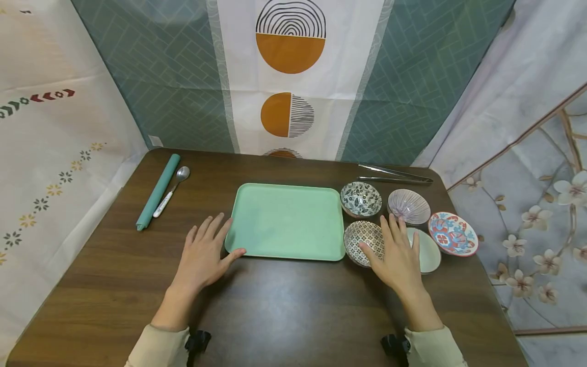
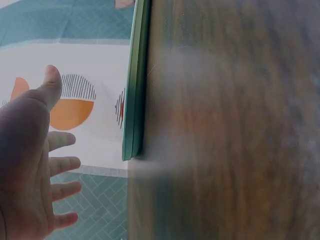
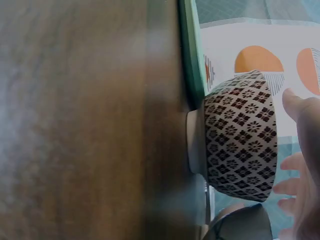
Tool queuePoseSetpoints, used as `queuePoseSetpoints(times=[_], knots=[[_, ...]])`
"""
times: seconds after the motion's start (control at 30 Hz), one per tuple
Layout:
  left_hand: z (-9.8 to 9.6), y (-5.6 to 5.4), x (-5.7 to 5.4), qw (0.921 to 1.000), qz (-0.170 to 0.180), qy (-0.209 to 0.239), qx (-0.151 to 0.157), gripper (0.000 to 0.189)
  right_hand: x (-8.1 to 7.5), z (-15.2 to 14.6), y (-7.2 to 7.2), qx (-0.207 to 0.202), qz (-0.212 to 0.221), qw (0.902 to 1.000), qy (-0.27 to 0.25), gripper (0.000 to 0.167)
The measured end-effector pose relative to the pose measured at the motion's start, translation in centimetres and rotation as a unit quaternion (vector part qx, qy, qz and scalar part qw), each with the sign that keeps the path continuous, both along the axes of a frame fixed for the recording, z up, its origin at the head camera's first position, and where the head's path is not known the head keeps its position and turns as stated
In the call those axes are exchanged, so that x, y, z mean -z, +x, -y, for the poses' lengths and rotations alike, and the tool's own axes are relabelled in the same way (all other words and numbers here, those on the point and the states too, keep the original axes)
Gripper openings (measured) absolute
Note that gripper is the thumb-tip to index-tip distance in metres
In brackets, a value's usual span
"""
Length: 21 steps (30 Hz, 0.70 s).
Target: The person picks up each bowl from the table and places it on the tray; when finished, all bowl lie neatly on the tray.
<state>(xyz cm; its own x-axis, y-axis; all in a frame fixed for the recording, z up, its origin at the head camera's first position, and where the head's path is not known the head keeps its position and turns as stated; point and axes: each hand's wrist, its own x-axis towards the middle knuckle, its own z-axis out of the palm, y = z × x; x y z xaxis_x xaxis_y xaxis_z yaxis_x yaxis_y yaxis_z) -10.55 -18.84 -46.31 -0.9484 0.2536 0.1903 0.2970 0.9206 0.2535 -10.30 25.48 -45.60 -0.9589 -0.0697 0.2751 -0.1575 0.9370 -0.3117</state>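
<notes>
A mint-green rectangular tray (image 1: 286, 221) lies mid-table. By its left end, my left hand (image 1: 204, 255) is held with fingers spread and nothing in the grasp; the left wrist view shows this hand (image 2: 30, 165) above the tray's edge (image 2: 134, 90). My right hand (image 1: 396, 255), its fingers extended, is over the gap between a brown-patterned bowl (image 1: 357, 235) and a pale green dish (image 1: 430, 253), partly covering both. In the right wrist view, fingers and thumb (image 3: 306, 115) are beside the brown-patterned bowl's rim (image 3: 240, 137), holding nothing; contact cannot be told.
Behind these stand a dark floral bowl (image 1: 361, 199) and a purple-striped bowl (image 1: 409, 205). A red-and-blue dish (image 1: 453, 233) sits near the right edge, metal tongs (image 1: 394, 174) at the back right. Leftward lie a green rolled cloth or mat (image 1: 158, 192) and a spoon (image 1: 170, 193).
</notes>
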Motion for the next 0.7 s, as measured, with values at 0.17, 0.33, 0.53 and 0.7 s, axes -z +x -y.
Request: queuePoseSetpoints(times=[0.17,0.33,0.53,0.7], knots=[[-0.2,-0.1,0.1,0.9978,-0.026,0.06,0.013,0.077,-0.7,-0.1,-0.2,-0.012,-0.021,0.9992,-0.032,0.082],[-0.5,-0.2,-0.1,0.9825,-0.073,0.17,0.018,0.062,-1.9,-0.9,-0.6,-0.01,-0.085,0.9906,-0.106,0.064],[-0.3,-0.2,0.0,0.9646,-0.067,0.255,-0.008,0.049,-3.5,-2.5,-1.0,0.01,-0.107,0.9812,-0.16,0.051],[0.1,-0.4,0.3,0.9554,-0.057,0.288,-0.032,0.043,-4.1,-3.9,-1.3,0.045,-0.098,0.9793,-0.171,0.048]])
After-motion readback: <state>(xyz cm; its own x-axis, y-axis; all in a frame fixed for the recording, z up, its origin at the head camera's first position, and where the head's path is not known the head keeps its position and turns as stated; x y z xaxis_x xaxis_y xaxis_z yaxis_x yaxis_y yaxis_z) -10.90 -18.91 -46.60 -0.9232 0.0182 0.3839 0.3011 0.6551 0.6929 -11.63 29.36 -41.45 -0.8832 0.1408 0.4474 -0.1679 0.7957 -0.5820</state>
